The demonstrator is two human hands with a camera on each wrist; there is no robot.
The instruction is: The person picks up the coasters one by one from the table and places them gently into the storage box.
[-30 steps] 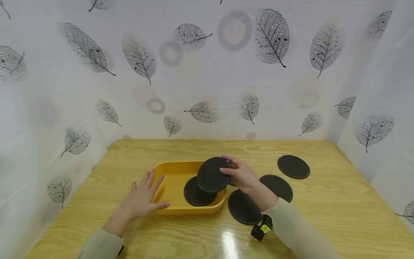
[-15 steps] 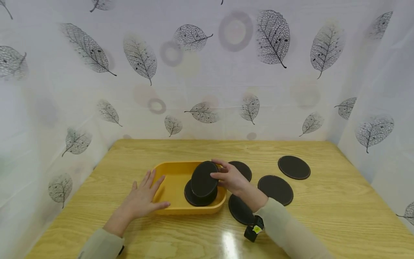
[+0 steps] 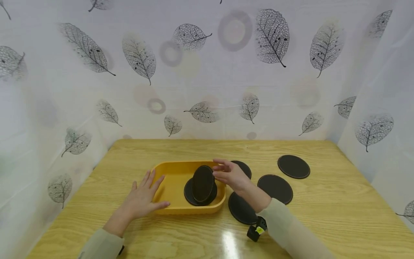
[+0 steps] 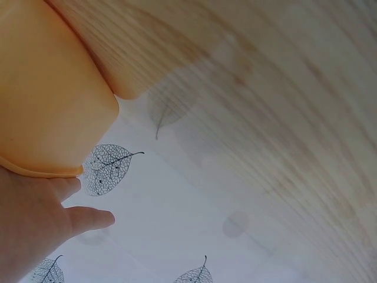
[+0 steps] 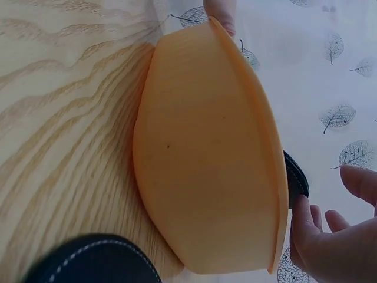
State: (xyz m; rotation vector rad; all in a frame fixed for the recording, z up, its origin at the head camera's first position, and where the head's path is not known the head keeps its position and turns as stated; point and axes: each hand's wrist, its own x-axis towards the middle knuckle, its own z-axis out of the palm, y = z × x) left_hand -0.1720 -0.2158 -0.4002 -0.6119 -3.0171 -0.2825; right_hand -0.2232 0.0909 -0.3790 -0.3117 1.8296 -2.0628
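Observation:
A black round coaster stands steeply tilted inside the yellow tray, above another flat black coaster. My right hand is at the tray's right end, fingers spread beside the tilted coaster. In the right wrist view a fingertip meets the edge of that coaster, while the thumb is apart from it. My left hand rests with spread, straight fingers at the left end of the tray; the left wrist view shows its fingers by the tray's rim.
Several more black coasters lie on the wooden table right of the tray: a near one, one behind the right hand, a middle one and a far one. A leaf-print curtain encloses the table's back and sides.
My right hand has moved left and slightly down with the coaster, then loosened its pinch. The coaster has tipped steeper and sunk into the tray. My left hand has stayed still.

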